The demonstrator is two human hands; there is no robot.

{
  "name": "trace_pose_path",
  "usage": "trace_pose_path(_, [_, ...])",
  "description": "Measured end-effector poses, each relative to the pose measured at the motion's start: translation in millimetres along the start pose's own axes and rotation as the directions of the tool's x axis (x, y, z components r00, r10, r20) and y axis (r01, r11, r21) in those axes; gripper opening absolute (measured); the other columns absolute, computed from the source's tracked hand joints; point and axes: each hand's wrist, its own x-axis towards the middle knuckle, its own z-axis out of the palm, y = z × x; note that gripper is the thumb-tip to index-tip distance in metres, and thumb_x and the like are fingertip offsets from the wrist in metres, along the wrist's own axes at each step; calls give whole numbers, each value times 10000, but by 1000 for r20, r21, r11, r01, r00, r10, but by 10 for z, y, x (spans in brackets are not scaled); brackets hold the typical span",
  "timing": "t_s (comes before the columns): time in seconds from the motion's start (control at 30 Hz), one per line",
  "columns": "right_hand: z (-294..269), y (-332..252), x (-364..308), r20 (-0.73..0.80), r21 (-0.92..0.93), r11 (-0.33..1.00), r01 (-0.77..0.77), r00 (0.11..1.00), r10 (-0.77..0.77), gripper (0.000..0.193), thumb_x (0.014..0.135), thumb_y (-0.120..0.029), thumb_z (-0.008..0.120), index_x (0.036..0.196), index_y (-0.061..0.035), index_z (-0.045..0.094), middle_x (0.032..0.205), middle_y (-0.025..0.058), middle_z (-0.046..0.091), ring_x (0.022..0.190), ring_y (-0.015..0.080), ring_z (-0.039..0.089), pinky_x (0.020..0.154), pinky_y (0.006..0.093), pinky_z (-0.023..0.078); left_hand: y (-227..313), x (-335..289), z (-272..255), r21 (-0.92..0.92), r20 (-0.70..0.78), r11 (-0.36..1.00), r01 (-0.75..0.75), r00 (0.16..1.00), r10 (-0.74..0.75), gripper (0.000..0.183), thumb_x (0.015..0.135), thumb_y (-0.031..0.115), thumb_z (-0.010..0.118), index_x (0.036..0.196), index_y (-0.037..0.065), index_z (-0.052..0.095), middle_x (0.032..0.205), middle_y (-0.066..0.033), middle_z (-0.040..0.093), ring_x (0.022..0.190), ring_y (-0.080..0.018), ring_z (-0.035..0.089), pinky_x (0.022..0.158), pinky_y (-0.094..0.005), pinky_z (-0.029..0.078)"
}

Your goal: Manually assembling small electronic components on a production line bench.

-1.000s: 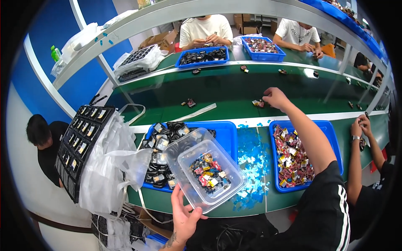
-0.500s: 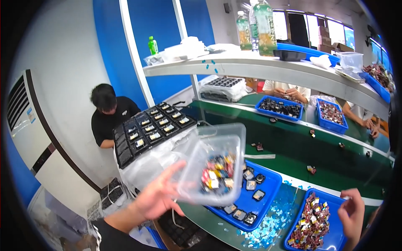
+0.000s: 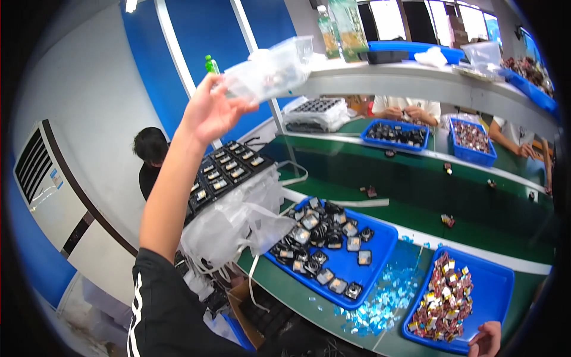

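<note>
My left hand (image 3: pixel 215 113) is raised high at the left end of the shelf, its fingers gripping the near end of a clear plastic box (image 3: pixel 267 68). The box is tilted, and small parts show dimly through its wall. Low on the right, my right hand (image 3: pixel 486 339) hangs at the near right corner of a blue tray (image 3: pixel 496 297), fingers loosely curled and apart from the thumb, nothing visible in them. A heap of small reddish-brown parts with white and yellow bits (image 3: pixel 443 300) lies in that tray.
Another blue tray (image 3: pixel 380 262) holds black square modules (image 3: pixel 324 232). Blue film scraps (image 3: pixel 380 303) lie between the trays. Bottles (image 3: pixel 348 30) stand on the white shelf (image 3: pixel 380 83). Black compartment trays (image 3: pixel 229 166) rest on white wrapping. Beyond the green belt (image 3: pixel 333 163), other people work; another person (image 3: pixel 151 154) is at left.
My left hand has lifted the clear box from above the black modules up to the shelf, leaving that blue tray in full view. My right hand has dropped lower.
</note>
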Motion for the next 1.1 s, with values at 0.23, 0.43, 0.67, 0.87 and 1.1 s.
trace_pose_path(0.23, [79,305,-191,-238,10,989,150,960,-144,305,917,-70,637,1169,89,572,1129,171,569,839,208,566,773,320,474,24,876,428,137,-251,983,-120,956,152,771,972,427,540,1485,-22,179,1418,-336,341,1258,-414,485,894,-377,560])
trace_pose_path(0.43, [-31,502,-267,-239,61,975,212,952,-192,283,927,-112,632,1133,76,581,1091,191,578,847,242,571,775,340,473,-647,775,358,595,-273,780,-195,863,424,771,952,520,523,1522,106,211,1567,-202,163,1406,-498,168,1051,-588,390])
trace_pose_path(0.67, [-37,509,-412,-366,44,998,-46,929,59,139,819,-24,596,948,26,591,902,102,543,788,166,525,693,251,429,-2786,-178,324,846,290,-477,-238,956,38,265,803,263,723,982,75,670,984,-102,629,936,-293,624,777,-403,530])
trace_pose_path(0.87, [158,377,-228,-279,72,995,-67,956,85,157,857,-52,648,968,58,625,890,116,579,798,166,562,729,262,454,-3275,-419,110,808,260,-544,-227,965,-16,356,740,184,755,1052,79,619,1099,-87,553,1031,-283,570,742,-411,543])
trace_pose_path(1.1, [464,306,-296,-450,40,979,-200,871,197,103,839,32,633,937,61,646,874,103,608,812,162,583,750,263,463,-3235,-586,290,877,410,-299,-375,910,63,217,705,2,707,901,80,656,803,-101,546,771,-298,592,613,-402,480])
